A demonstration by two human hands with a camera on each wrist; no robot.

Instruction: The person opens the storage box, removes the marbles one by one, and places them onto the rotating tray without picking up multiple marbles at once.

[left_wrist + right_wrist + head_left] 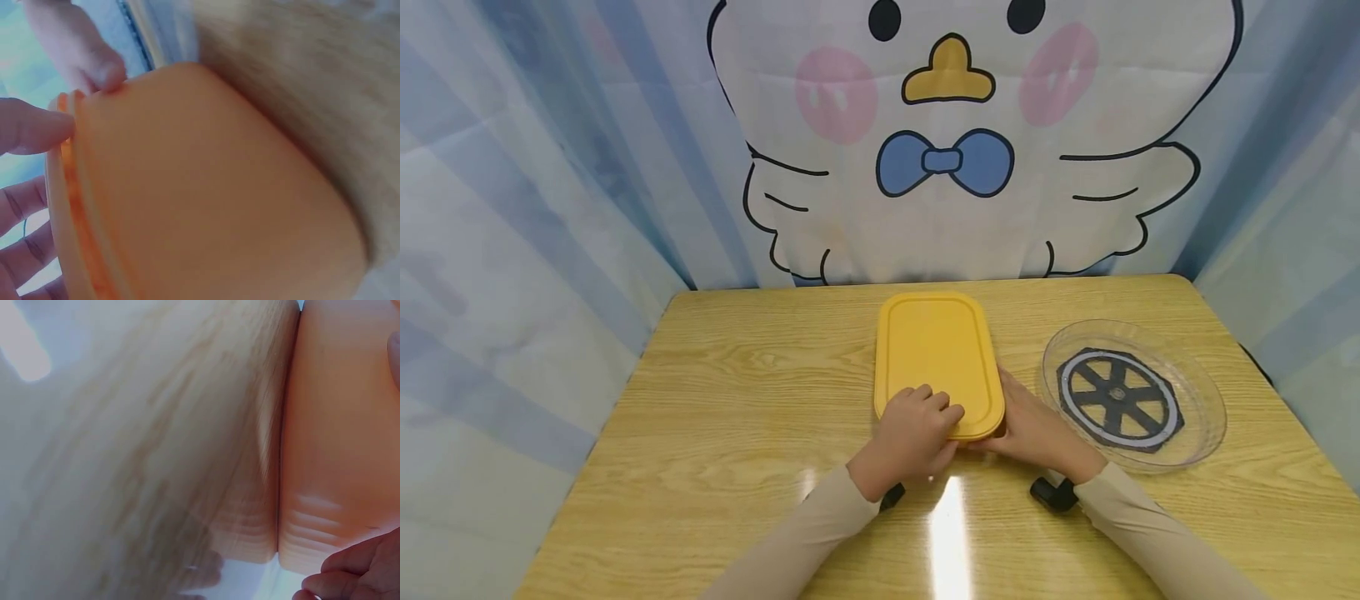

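A yellow rectangular food container point(934, 350) with its lid on stands on the table. At its near edge, my left hand point(917, 429) lays its fingers over the lid and sets its thumb below the rim. In the left wrist view, the left thumb point(37, 128) presses at the lid's edge point(70, 187), above the smooth container wall point(219, 181). My right hand point(1037, 425) grips the near right corner, thumb on the front and fingers along the right side. Part of the right hand point(356, 569) also shows beside the container wall point(340, 437) in the right wrist view.
Right of the container sits a clear round dish point(1206, 417), with a dark spoked wheel pattern point(1120, 400) seen in it. The wooden table point(737, 400) ends at a printed curtain point(940, 225) behind and at both sides.
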